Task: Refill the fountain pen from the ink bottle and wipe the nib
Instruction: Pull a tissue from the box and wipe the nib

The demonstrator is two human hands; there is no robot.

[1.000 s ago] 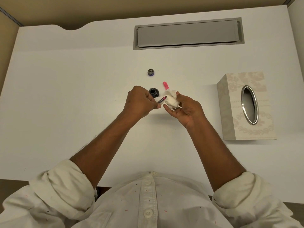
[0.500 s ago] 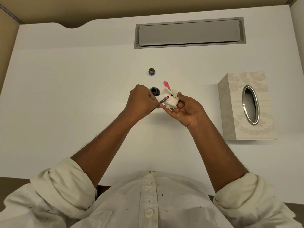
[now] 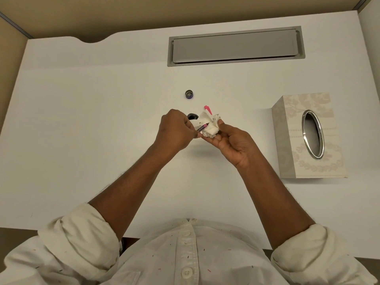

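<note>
Head view: our left hand [image 3: 174, 130] fingers grip the pen [image 3: 202, 127]; our right hand [image 3: 230, 140] cups the tissue [image 3: 209, 125]. Since a second ago the nib has pressed deeper into it, so wiping seems underway. Open ink bottle [image 3: 192, 116] sits on the bench [image 3: 82, 120] just behind.

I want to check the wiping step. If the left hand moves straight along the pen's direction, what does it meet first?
The left hand would push the pen tip into the crumpled tissue held in the right hand; they already seem to touch, though depth is unclear.
</note>
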